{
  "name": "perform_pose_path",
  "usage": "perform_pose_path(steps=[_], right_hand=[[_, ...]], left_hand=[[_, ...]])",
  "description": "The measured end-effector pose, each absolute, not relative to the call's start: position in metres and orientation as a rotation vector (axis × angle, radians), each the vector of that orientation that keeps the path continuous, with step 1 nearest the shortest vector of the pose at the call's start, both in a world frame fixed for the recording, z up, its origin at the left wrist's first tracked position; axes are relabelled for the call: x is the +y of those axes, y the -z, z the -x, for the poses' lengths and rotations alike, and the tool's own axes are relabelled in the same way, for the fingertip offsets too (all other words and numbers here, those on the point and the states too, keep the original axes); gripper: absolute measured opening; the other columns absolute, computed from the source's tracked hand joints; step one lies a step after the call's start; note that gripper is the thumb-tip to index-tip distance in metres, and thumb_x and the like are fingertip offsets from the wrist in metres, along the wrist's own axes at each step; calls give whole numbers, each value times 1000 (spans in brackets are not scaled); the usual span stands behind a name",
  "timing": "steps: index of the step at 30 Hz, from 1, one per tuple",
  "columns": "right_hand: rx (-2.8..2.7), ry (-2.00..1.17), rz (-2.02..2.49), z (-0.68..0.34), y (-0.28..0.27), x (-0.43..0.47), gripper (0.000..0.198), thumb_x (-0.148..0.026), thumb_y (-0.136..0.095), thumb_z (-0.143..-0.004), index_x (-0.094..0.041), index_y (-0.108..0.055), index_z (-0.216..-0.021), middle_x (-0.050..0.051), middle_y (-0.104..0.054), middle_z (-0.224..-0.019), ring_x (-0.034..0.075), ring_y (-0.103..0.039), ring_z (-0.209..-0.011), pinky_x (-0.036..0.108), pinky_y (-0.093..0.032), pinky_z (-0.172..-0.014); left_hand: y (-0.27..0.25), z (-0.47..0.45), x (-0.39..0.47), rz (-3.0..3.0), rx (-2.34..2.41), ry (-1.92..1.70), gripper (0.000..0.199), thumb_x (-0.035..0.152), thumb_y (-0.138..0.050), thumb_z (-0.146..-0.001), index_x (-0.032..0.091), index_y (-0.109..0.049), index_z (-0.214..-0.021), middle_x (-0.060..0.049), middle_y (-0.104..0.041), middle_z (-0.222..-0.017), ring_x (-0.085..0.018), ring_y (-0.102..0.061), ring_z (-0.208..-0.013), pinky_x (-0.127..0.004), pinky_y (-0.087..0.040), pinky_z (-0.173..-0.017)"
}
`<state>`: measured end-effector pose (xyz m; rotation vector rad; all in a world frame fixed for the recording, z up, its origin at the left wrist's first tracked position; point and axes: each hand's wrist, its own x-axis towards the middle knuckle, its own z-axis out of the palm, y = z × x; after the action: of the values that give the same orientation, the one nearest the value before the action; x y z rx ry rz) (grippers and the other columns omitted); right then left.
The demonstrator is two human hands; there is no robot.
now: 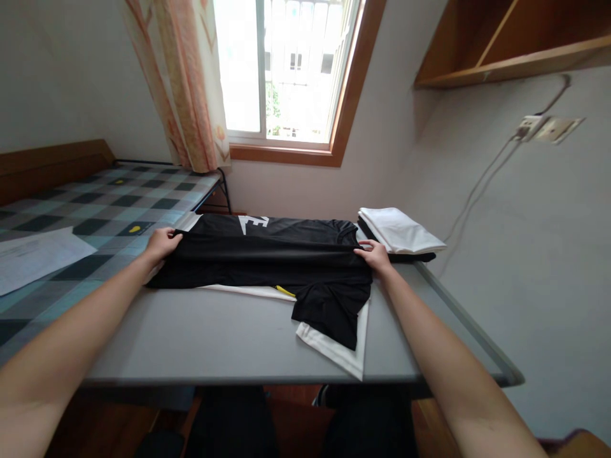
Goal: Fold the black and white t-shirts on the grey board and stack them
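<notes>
A black T-shirt [258, 264] with white lettering lies sideways across the grey table, its neckline to the right. My left hand [161, 245] pinches the hem end of the shirt at the left. At the collar end, my right hand [375, 256] grips the fabric between thumb and fingers. A raised fold of cloth runs straight between the two hands. One black sleeve [329, 312] hangs toward the table's front edge. Beneath the black shirt, a white garment [334, 353] shows along the near side and under the sleeve. A small yellow strip peeks out near the sleeve.
A stack of folded white and black clothes [401, 230] stands at the table's back right. The grey table [205, 343] meets a wall on the right. To the left is a bed [109, 197] with a checked cover and paper sheets [42, 257]. A window and curtain are behind.
</notes>
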<state>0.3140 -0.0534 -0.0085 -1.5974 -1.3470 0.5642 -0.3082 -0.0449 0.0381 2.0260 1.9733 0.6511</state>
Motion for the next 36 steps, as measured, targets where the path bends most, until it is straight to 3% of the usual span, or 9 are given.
perform_pose_path(steps=[5, 10, 12, 15, 21, 25, 29, 33, 36], right_hand=[[-1449, -376, 1667, -312, 13, -54, 26, -34, -73, -59, -18, -74, -80, 5, -71, -68, 21, -66, -65, 30, -52, -61], [-1481, -164, 1659, -302, 20, -67, 26, -37, -63, -69, -20, -73, -87, 8, -74, -82, 25, -68, -81, 36, -53, -74], [-1489, -106, 1670, -299, 22, -73, 28, -38, -60, -72, -21, -72, -90, 8, -74, -85, 25, -68, -83, 39, -53, -78], [-1488, -65, 1702, -298, 23, -78, 30, -40, -59, -74, -21, -71, -93, 8, -73, -85, 26, -68, -82, 40, -51, -79], [-1435, -85, 1735, -300, 23, -78, 34, -40, -63, -70, -21, -69, -97, 6, -71, -79, 25, -67, -80, 39, -50, -77], [-1396, -173, 1764, -299, 21, -79, 39, -38, -64, -69, -20, -68, -103, 5, -71, -80, 24, -67, -79, 37, -50, -76], [-1388, -193, 1781, -296, 19, -81, 38, -36, -65, -70, -20, -68, -104, 4, -70, -81, 23, -67, -79, 36, -50, -77], [-1389, -181, 1789, -295, 19, -81, 36, -35, -65, -70, -20, -68, -103, 5, -71, -85, 23, -66, -82, 36, -49, -79], [-1392, -174, 1788, -295, 19, -81, 34, -34, -65, -71, -21, -69, -102, 6, -71, -86, 23, -66, -84, 36, -49, -80]], left_hand=[[-29, 304, -37, -1784, 2229, -711, 46, 56, -49, -70, 18, -62, -93, -2, -69, -84, -22, -58, -89, -35, -39, -77], [-30, 301, -41, -1827, 2226, -648, 54, 59, -48, -75, 20, -62, -110, 0, -71, -95, -22, -58, -94, -38, -38, -84], [-32, 296, -40, -1800, 2310, -593, 54, 54, -50, -78, 18, -60, -117, -6, -71, -104, -24, -59, -97, -38, -40, -83], [-35, 287, -36, -1745, 2414, -540, 51, 46, -53, -81, 11, -61, -118, -17, -67, -113, -31, -60, -101, -38, -42, -78], [-38, 280, -32, -1719, 2455, -468, 51, 47, -51, -83, 11, -60, -120, -19, -66, -116, -34, -60, -104, -39, -43, -77], [-32, 277, -41, -1717, 2427, -621, 55, 58, -49, -75, 24, -59, -118, -9, -70, -101, -31, -60, -100, -46, -41, -81], [-27, 265, -53, -1775, 2414, -817, 51, 57, -48, -68, 38, -58, -114, -5, -70, -83, -36, -59, -95, -54, -39, -82], [-28, 259, -57, -1970, 2289, -813, 45, 49, -50, -65, 42, -60, -108, -1, -70, -89, -36, -57, -100, -52, -39, -84], [-28, 263, -51, -1970, 2282, -783, 36, 43, -51, -66, 36, -65, -98, 1, -69, -95, -31, -57, -102, -45, -41, -85]])
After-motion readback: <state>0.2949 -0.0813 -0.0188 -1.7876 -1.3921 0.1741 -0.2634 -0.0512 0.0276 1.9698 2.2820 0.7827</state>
